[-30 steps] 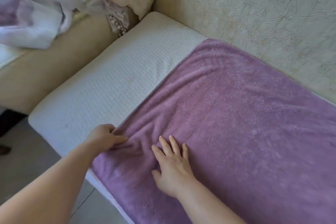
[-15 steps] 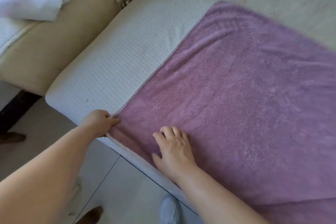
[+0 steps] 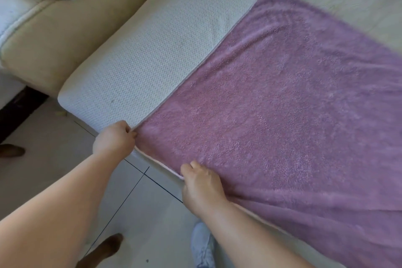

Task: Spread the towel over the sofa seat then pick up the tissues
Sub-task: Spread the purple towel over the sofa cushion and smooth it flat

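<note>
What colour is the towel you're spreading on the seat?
Purple, a plain fluffy towel with no pattern, seen clearly in the head view.

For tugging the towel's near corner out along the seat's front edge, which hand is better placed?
Left. The left hand is shut on the towel right at its near corner, by the bare seat. The right hand sits further along the front hem, fingers curled over it, away from the corner.
</note>
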`<state>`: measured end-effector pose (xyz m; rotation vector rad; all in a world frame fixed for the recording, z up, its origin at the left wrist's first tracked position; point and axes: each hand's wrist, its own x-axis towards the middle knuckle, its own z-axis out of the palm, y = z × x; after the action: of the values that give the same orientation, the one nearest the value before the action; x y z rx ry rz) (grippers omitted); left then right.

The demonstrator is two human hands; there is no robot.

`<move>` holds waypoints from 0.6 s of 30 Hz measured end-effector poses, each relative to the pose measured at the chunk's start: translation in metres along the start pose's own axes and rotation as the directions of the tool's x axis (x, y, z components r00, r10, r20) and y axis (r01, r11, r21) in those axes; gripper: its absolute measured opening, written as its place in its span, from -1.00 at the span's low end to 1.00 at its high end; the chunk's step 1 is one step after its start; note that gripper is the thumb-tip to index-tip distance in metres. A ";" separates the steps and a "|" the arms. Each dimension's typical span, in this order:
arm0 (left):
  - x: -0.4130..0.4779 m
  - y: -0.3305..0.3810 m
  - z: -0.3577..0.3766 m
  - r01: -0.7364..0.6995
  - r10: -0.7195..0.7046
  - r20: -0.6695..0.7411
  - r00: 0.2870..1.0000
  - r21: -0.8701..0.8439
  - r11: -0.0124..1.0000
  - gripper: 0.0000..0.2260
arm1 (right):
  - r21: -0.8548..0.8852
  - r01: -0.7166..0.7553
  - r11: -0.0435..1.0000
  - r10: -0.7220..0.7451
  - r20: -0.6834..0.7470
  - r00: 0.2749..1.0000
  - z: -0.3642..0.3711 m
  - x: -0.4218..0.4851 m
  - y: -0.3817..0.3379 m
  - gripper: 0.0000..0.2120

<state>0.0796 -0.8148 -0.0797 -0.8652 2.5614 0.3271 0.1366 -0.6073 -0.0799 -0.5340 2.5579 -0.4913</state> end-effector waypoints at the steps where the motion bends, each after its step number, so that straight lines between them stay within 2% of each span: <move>1: -0.002 0.003 0.003 0.011 -0.011 -0.002 1.000 0.014 1.000 -0.85 | 0.011 0.004 1.000 -0.005 0.045 0.999 0.002 -0.004 0.002 -0.68; 3: -0.007 0.011 0.007 0.025 -0.025 0.000 1.000 0.057 0.998 -0.92 | 0.053 0.011 0.999 -0.021 0.204 0.979 0.008 -0.014 0.004 -0.62; 5: -0.013 0.016 0.006 0.021 -0.017 -0.045 0.999 0.085 0.996 -0.85 | 0.077 0.000 0.997 -0.016 0.209 0.978 0.011 -0.024 0.001 -0.59; 7: -0.024 0.027 0.007 -0.075 0.093 -0.157 0.983 0.118 0.990 -0.77 | 0.127 -0.054 0.990 0.032 0.172 0.985 0.013 -0.038 0.007 -0.62; 9: -0.037 0.038 0.013 -0.262 0.282 -0.259 0.924 0.108 0.959 -0.78 | 0.134 -0.084 0.987 0.067 0.126 0.990 0.017 -0.050 0.019 -0.69; 11: -0.062 0.061 0.031 -0.556 0.567 -0.259 0.782 0.121 0.822 -0.89 | 0.150 -0.136 0.979 0.134 0.022 0.991 0.015 -0.068 0.043 -0.81; 12: -0.078 0.073 0.040 -0.685 0.694 -0.234 0.681 0.131 0.717 -0.91 | 0.141 -0.157 0.977 0.162 -0.023 0.987 0.014 -0.076 0.055 -0.89; 13: -0.093 0.083 0.050 -0.785 0.792 -0.189 0.581 0.127 0.606 -0.89 | 0.144 -0.181 0.973 0.192 -0.066 0.979 0.012 -0.084 0.066 -0.89; 15: -0.128 0.104 0.074 -0.916 0.923 -0.080 0.377 0.118 0.385 -0.91 | 0.092 -0.222 0.971 0.232 -0.126 0.964 0.008 -0.106 0.093 -0.75; 18: -0.180 0.126 0.106 -0.991 0.993 0.058 0.104 0.086 0.099 -0.98 | 0.060 -0.265 0.962 0.272 -0.222 0.936 0.000 -0.144 0.136 -0.78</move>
<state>0.1638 -0.5855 -0.0810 1.1789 2.6774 0.5258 0.2150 -0.4260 -0.0842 -0.1153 2.7803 -0.5147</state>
